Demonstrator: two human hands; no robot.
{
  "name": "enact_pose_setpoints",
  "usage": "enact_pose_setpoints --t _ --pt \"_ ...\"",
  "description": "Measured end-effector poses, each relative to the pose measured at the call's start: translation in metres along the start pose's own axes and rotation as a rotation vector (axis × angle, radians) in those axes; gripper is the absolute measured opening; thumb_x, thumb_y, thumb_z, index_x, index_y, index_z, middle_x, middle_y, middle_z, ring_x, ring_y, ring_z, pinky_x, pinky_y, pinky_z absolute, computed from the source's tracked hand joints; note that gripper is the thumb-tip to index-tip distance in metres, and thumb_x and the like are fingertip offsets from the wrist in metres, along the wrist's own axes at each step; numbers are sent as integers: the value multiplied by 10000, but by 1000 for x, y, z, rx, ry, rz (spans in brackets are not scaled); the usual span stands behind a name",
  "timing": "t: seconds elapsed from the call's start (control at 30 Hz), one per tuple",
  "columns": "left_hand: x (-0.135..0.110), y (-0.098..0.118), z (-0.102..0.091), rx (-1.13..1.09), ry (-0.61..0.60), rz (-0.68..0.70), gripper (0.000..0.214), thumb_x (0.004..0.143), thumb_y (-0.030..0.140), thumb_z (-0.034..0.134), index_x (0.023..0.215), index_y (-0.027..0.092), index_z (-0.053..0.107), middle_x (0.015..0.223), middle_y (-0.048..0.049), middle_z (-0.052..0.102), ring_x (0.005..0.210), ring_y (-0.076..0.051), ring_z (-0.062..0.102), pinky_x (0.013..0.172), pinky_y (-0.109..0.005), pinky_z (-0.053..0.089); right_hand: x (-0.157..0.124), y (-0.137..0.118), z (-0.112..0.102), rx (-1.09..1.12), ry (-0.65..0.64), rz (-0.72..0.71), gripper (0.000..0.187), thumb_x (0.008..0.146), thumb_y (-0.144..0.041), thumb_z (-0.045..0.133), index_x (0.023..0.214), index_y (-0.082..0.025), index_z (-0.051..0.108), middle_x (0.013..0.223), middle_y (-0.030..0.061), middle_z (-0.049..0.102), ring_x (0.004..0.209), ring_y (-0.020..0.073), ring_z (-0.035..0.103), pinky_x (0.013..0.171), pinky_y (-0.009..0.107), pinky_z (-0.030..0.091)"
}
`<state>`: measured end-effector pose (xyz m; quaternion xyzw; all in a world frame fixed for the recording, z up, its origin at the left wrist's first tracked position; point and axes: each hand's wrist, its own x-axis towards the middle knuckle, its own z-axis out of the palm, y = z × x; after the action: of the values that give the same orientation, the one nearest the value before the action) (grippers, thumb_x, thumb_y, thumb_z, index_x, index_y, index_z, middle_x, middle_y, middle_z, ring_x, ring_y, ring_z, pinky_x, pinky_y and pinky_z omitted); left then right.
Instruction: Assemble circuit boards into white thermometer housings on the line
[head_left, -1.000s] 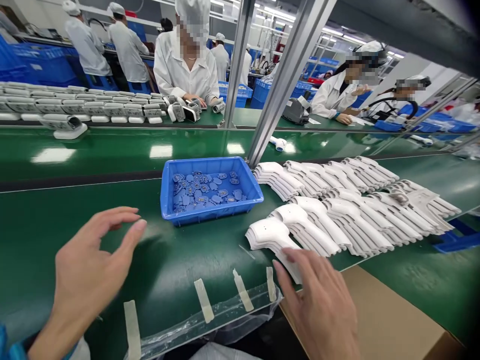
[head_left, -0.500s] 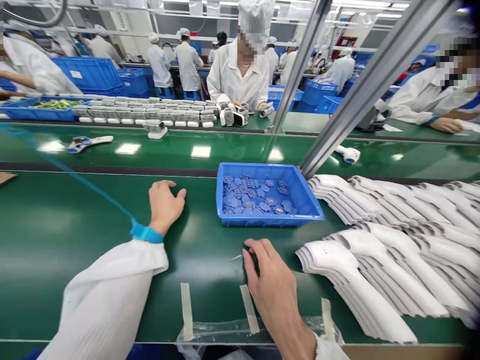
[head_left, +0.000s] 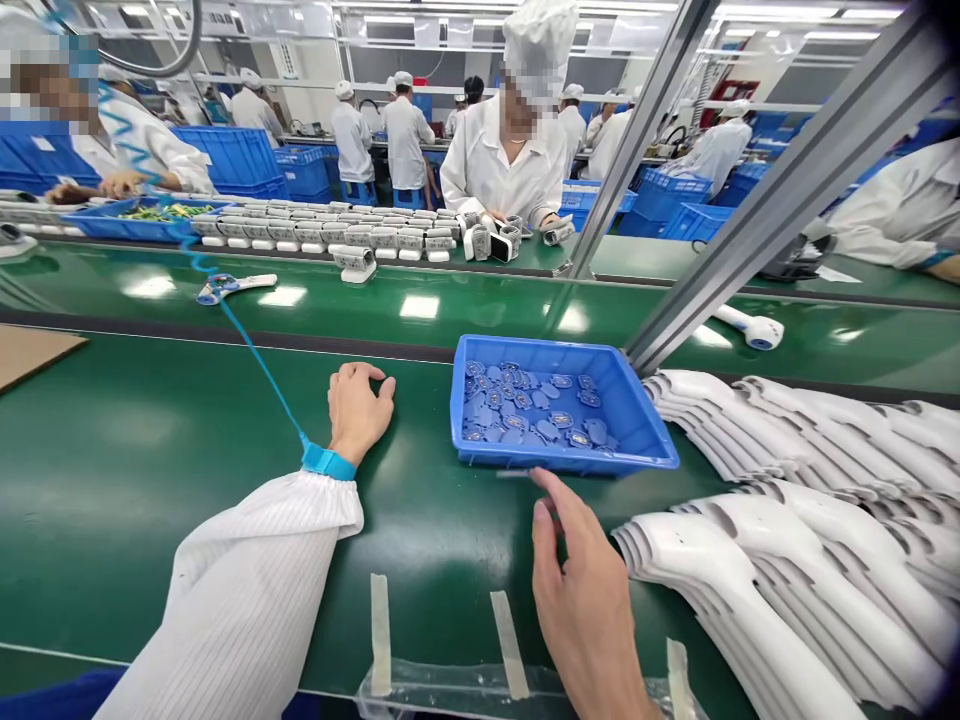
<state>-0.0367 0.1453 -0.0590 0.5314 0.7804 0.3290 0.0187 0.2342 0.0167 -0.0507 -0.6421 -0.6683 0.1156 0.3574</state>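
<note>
My left hand (head_left: pixel 358 410) rests on the green table (head_left: pixel 150 450) with its fingers curled in and nothing visible in them, a blue wrist strap (head_left: pixel 328 461) on the wrist. It lies just left of a blue tray (head_left: pixel 559 458) holding several small blue parts (head_left: pixel 525 405). My right hand (head_left: pixel 581 590) reaches to the tray's front edge, fingers together, with a thin pale sliver (head_left: pixel 514 473) at its fingertips. Stacked white plastic shells (head_left: pixel 750 580) lie to its right.
Tape strips (head_left: pixel 380 630) hold a clear bag on the near table edge. Slanted metal posts (head_left: pixel 750 230) rise behind the tray. A conveyor (head_left: pixel 450 300) carries white devices (head_left: pixel 322 235). People in white coats work across it, beside blue crates (head_left: pixel 232 155). Cardboard (head_left: pixel 30 350) lies far left.
My view swung left and lower. My left hand moved from the air onto the table and curled. My right hand left the white shells and brought the thin sliver up to the tray's edge.
</note>
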Motion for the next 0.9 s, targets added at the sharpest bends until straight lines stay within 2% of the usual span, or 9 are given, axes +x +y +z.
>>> enact_pose_setpoints --t 0.1,0.27,0.33,0.4,0.47,0.53,0.67,0.77,0.9 --pt "0 -3 3 -31 7 9 125 856 305 611 889 188 639 1079 -110 623 1093 -317 544 1029 -478 424 -7 4 1 -16 -43 -12 437 1014 -408 396 1390 -242 544 1378 92 614 1138 269 661 799 405 619" --pt "-1 -3 0 -96 52 23 98 841 272 610 856 180 639 1042 -121 636 1053 -319 567 984 -493 455 -20 15 1 4 -29 -110 280 1001 -352 465 1190 -261 650 1325 79 625 1119 245 662 822 389 626" --pt "-3 12 -10 -144 83 58 92 869 245 571 877 182 638 1051 -105 648 1049 -281 587 965 -439 480 -20 16 -1 15 30 -116 242 991 -332 501 1170 -255 643 1273 84 639 1071 234 669 801 378 624" --pt "-6 41 -22 -260 74 214 134 918 245 529 929 192 652 1107 -79 660 1087 -237 594 988 -385 477 -18 13 -3 31 102 -137 207 977 -300 537 1148 -241 639 1228 92 640 1044 226 661 791 363 613" --pt "-9 83 -30 -419 -92 502 194 963 264 496 985 207 679 1159 -55 674 1120 -206 598 1028 -350 456 -16 10 -6 64 166 -186 176 963 -250 561 1115 -220 643 1175 102 638 1030 217 650 817 353 593" --pt "-13 130 -29 -464 -444 793 253 991 259 457 1031 212 702 1168 -44 697 1112 -190 615 1034 -326 450 -15 7 -8 108 202 -231 152 952 -198 566 1077 -204 651 1131 107 632 1002 203 646 824 334 578" --pt "-22 204 0 -105 -952 1079 354 1031 323 399 1225 193 665 1366 -45 628 1247 -197 566 1054 -291 424 -15 4 -11 133 210 -217 120 943 -162 565 1006 -206 656 1095 102 621 950 187 642 766 297 570" --pt "-18 220 17 85 -1095 1125 365 1029 387 416 1165 212 705 1361 -26 638 1196 -170 613 993 -234 449 -16 5 -13 139 204 -178 126 945 -154 544 952 -214 655 1087 99 614 946 188 635 766 304 571" --pt "0 215 17 265 -1024 1055 281 926 375 583 818 190 764 940 -90 762 919 -251 704 878 -338 499 -17 6 -14 175 212 -152 136 941 -144 535 930 -214 651 1074 94 613 940 186 633 766 302 575"
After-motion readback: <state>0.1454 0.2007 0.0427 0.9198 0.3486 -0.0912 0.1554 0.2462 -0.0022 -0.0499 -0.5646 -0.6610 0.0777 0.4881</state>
